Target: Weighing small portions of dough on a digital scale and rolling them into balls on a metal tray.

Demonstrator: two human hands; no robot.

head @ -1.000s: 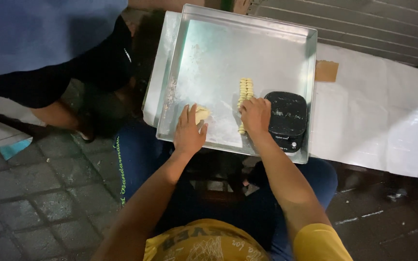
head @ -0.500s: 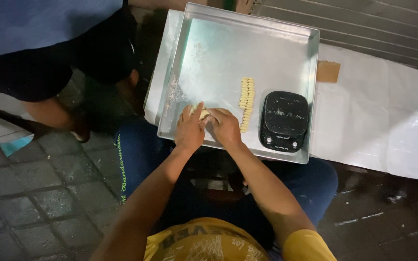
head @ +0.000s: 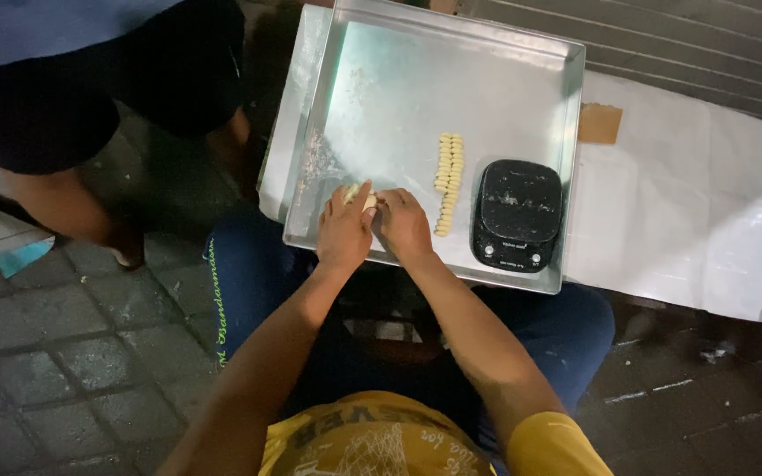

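A large shiny metal tray (head: 434,79) rests across my lap. My left hand (head: 344,231) and my right hand (head: 405,226) meet at its near left edge, both pinching one pale lump of dough (head: 362,196) between the fingertips. To the right of my hands a straight row of several small pale dough pieces (head: 449,181) lies on the tray. A black kitchen scale (head: 519,214) stands at the tray's near right corner.
The tray lies partly on white paper sheets (head: 698,211) with a brown cardboard scrap (head: 599,122) on them. Another person's legs and dark shorts (head: 90,115) stand close at the left on grey paving tiles (head: 55,361). Flour dust (head: 319,163) marks the tray's left side.
My right hand left the row of pieces and moved left to join my left hand on the dough lump. The person at the left shifted a little.
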